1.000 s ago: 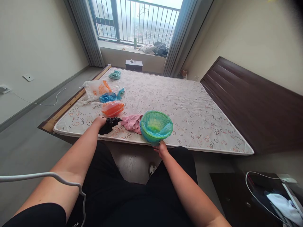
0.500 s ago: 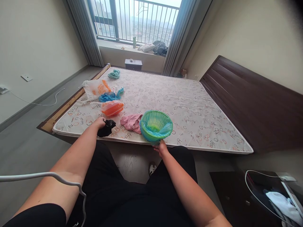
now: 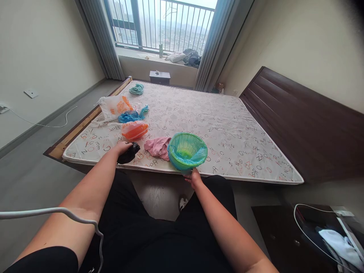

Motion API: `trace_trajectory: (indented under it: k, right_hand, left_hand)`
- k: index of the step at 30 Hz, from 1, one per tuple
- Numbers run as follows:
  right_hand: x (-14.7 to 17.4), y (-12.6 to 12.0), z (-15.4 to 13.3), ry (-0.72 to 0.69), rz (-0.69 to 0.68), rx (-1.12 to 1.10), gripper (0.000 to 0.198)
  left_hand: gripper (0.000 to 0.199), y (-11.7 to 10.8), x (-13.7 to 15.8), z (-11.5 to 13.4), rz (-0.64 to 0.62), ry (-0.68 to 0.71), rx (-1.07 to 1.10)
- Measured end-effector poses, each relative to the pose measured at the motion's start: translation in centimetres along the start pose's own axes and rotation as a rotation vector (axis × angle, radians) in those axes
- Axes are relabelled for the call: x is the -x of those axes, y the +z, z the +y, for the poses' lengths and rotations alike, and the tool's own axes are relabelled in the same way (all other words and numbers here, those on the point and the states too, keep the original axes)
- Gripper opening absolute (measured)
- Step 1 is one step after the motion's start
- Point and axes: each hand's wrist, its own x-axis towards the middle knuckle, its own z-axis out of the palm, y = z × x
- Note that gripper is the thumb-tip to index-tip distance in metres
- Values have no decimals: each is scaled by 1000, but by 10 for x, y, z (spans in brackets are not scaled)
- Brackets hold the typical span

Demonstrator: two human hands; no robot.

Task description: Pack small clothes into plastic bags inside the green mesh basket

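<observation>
My left hand (image 3: 123,147) is closed on a crumpled black plastic bag (image 3: 129,155) at the near edge of the mattress. Under the near rim of a green basket (image 3: 202,143), my right hand (image 3: 195,178) grips its lower side. A thin blue plastic bag (image 3: 182,156) lines the basket, which tilts so that its inside faces me. Between the two hands lies a pink cloth (image 3: 157,147), close against the basket. Just beyond my left hand sits an orange packet in clear plastic (image 3: 134,131).
On the mattress (image 3: 199,110) lie a blue plastic bag (image 3: 133,115), a white bag with orange print (image 3: 110,107) and a teal bundle (image 3: 137,89). A dark headboard (image 3: 301,117) stands at right. A grey cable (image 3: 57,211) crosses before my left arm.
My left hand has shifted slightly to the right and turned over the top of the black bag. My right hand and the basket stay nearly still.
</observation>
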Motion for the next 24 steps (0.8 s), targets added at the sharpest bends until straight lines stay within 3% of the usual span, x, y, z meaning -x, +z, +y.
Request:
trace_trajectory:
  k: [3,6,10,15,20,24]
  right_hand:
    - [-1,-1,0,-12,12,2,40]
    - [-3,-2,1,-16,16,14,38]
    - [-4,-2,3,-17,1,15,35]
    - [5,-3,1,-48,165,61,29]
    - [26,-4,-5,-26,291,36,42]
    - [52,2,14,-32,283,27,41]
  left_hand:
    - [30,6,0,2,-103,89,-174]
    - [22,16,6,10,-107,183,-277]
    - [21,30,25,20,-113,231,-192]
    - [27,49,55,30,-337,311,-163]
    - [24,80,88,38,-412,468,-246]
    - [33,103,122,47,-467,493,-193]
